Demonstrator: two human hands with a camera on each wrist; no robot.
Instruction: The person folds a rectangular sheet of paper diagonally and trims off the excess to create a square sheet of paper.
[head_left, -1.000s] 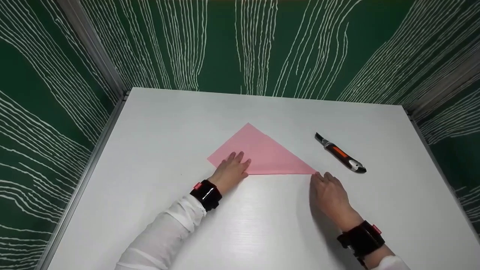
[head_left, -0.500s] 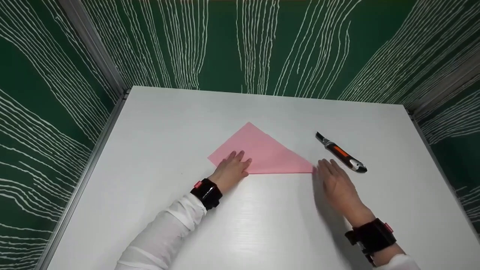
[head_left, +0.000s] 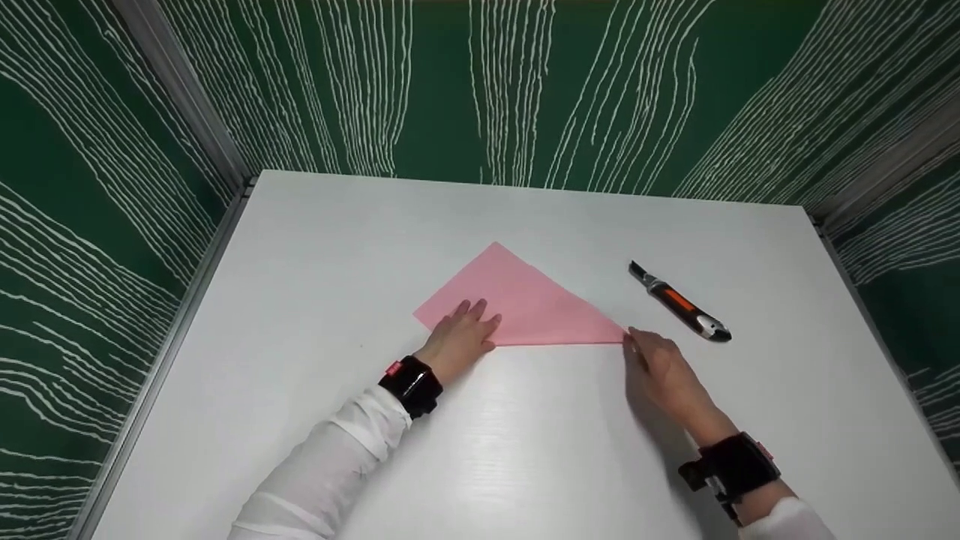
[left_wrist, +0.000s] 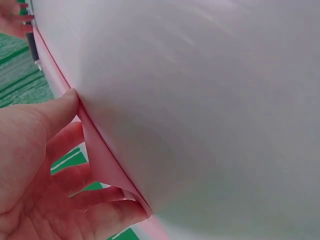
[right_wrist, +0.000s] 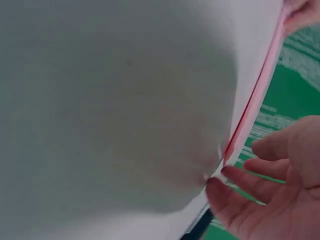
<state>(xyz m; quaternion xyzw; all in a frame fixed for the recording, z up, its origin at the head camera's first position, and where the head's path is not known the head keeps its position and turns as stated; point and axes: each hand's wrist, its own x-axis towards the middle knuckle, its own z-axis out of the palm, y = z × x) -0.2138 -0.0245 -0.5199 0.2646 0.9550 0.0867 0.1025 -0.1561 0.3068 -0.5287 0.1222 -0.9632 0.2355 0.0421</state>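
Observation:
A folded sheet of pink paper [head_left: 536, 300] lies on the white table, its straight folded edge toward me. On its left part rests my left hand [head_left: 461, 341], fingers spread flat. In the left wrist view, the thumb of the left hand [left_wrist: 55, 165] lies along the fold of the pink paper [left_wrist: 102, 155]. My right hand [head_left: 667, 375] is at the paper's right corner, fingertips right at the tip. The right wrist view shows the right hand [right_wrist: 275, 175] with fingertips touching down beside the end of the pink paper [right_wrist: 252, 107], its thumb held apart from them.
A utility knife [head_left: 681, 304] with an orange and black handle lies to the right of the paper, close beyond the right hand. Green walls with white wavy lines [head_left: 517, 90] stand behind the white table [head_left: 337, 225] and at both sides.
My right hand lifted slightly away from the paper's right corner, fingers extended, then came back to the corner. The left hand has stayed in place on the paper.

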